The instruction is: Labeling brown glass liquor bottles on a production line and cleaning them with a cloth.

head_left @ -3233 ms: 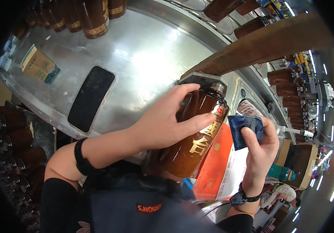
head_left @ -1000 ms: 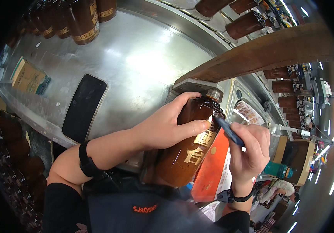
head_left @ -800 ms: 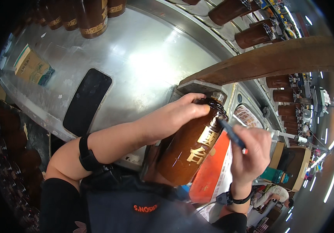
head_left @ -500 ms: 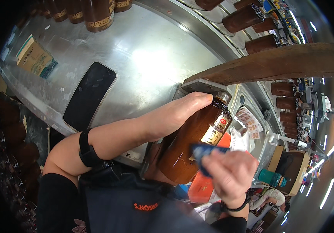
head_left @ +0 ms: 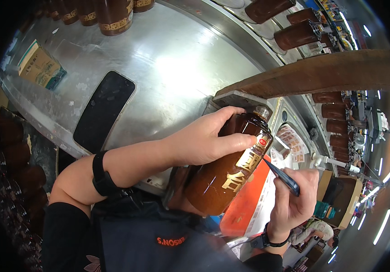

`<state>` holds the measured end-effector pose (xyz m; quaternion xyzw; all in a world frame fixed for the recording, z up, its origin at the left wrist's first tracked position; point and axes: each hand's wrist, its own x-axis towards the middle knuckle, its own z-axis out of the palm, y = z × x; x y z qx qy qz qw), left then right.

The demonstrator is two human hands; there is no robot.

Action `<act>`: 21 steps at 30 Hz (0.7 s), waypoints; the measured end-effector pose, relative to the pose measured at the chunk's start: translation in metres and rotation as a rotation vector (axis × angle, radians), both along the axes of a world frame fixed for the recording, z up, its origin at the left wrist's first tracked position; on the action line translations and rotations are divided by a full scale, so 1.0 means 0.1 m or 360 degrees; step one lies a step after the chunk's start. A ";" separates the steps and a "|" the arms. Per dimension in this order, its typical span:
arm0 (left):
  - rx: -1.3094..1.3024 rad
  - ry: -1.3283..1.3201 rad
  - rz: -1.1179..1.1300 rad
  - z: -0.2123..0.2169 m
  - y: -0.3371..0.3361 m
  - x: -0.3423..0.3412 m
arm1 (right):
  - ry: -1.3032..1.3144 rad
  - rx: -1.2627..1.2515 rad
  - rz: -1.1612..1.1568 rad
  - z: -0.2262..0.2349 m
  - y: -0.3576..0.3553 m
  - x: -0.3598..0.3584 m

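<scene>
**Brown glass bottle (head_left: 213,183) in my left hand (head_left: 206,143), dark blue scraper (head_left: 284,177) in my right (head_left: 298,195)**

The metal worktop (head_left: 172,86) spreads ahead of and to the left of my hands, and its sheen suggests a smooth surface on which a loose bottle could roll. Just beyond my left fingers, a brown wooden beam (head_left: 313,72) ends in a metal plate (head_left: 245,99). The bottle lies slanted under my left hand, its base toward my body and its neck just beside that plate; I can't tell whether they touch. If my grip slackened, the glass could turn or knock the metal.

My hands are apart: the left is clamped around the bottle's shoulder, thumb across the face, the other fingers partly hidden behind; the right pinches the scraper between thumb and fingers. Below the bottle, between my hands, is an orange-red folder-like piece (head_left: 249,204), which the scraper could snag if it slipped off the glass.

The black smartphone (head_left: 104,111) rests well left of my left hand, beyond the forearm. The scraper's tip is at the bottle's right edge, contact unclear; too steep an angle could scuff the gold characters (head_left: 233,181). Smallest, the red emblem (head_left: 262,142) sits right beside my left thumb, which could smear it if it isn't firmly stuck.
</scene>
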<state>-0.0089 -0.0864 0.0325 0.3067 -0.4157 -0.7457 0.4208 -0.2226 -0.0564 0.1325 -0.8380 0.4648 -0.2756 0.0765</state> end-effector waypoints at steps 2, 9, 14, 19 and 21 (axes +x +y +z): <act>-0.0002 -0.0034 0.0036 -0.02 0.00 -0.02 | -0.0030 0.0057 -0.0016 -0.02 0.07 -0.04; -0.0158 -0.0343 0.0182 -0.01 0.05 -0.04 | -0.0317 0.0020 -0.0255 -0.18 0.08 -0.11; -0.0009 -0.0253 0.0135 0.00 0.03 -0.01 | -0.0411 0.0132 -0.0350 -0.14 0.01 -0.03; -0.0086 -0.0261 0.0048 -0.03 0.03 0.01 | -0.0418 0.0402 -0.0317 -0.01 -0.24 0.12; -0.0142 -0.0272 0.0059 -0.04 0.03 0.01 | -0.0369 0.0422 -0.0192 0.02 -0.35 0.18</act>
